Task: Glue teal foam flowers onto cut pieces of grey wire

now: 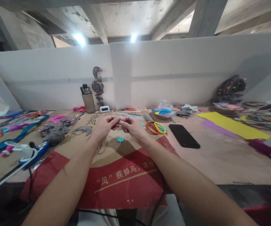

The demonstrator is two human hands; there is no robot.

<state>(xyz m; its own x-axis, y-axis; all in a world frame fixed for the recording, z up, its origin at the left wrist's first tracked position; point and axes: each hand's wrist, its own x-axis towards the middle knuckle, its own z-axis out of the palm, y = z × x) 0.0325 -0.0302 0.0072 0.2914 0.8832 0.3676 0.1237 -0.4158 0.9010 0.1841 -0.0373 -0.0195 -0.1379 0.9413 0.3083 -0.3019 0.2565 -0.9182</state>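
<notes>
My left hand (109,124) and my right hand (130,125) meet above the middle of the table, thumbs and fingertips pinched together. Whatever they pinch is too small and covered to make out. Just below them a small teal flower-shaped cutout (120,140) lies on the brown and red cardboard sheet (126,185). Scissors (154,126) with one red and one yellow handle loop rest to the right of my right hand, with teal scraps near them. A thin thread or cord (102,147) lies beneath my left wrist.
A black phone (184,136) lies right of the scissors, before yellow paper (232,125). At the back stand a bottle (88,99), a small white clock (104,109) and a bowl (164,115). Grey felt pieces (55,128) and a blue power strip (34,153) are left.
</notes>
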